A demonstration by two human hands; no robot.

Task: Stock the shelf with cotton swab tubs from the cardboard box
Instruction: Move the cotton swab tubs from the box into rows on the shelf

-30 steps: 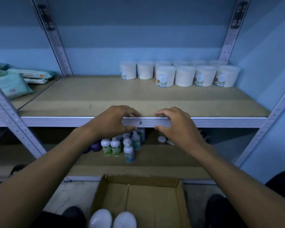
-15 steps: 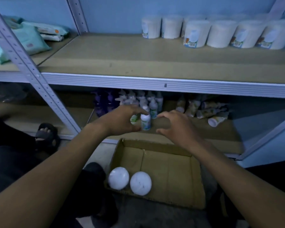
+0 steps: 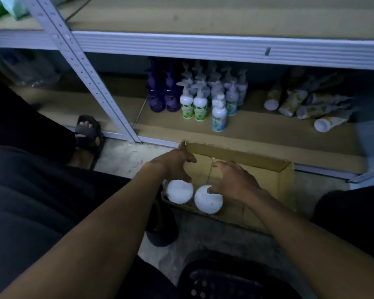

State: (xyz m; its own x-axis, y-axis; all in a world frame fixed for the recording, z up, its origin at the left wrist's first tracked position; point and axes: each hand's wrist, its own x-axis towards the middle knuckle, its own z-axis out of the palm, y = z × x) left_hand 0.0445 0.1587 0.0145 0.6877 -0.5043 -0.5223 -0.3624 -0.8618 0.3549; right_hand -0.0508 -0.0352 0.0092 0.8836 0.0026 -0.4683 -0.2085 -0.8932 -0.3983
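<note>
both hands are now down in the cardboard box (image 3: 285, 182) on the floor, having dropped from the shelf (image 3: 203, 46) edge a sec ago. left hand (image 3: 175, 165) is hovering w/ fingers spread & curled just above the left tub (image 3: 178, 192); right hand (image 3: 233, 182) is spread too, thumb touching the right tub (image 3: 207, 200). neither is gripping yet. these look like the last 2 tubs in the box, so prob the final pick-up before lifting them to the shelf above.

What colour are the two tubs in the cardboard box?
White, both tubs, seen from above in the head view.
</note>
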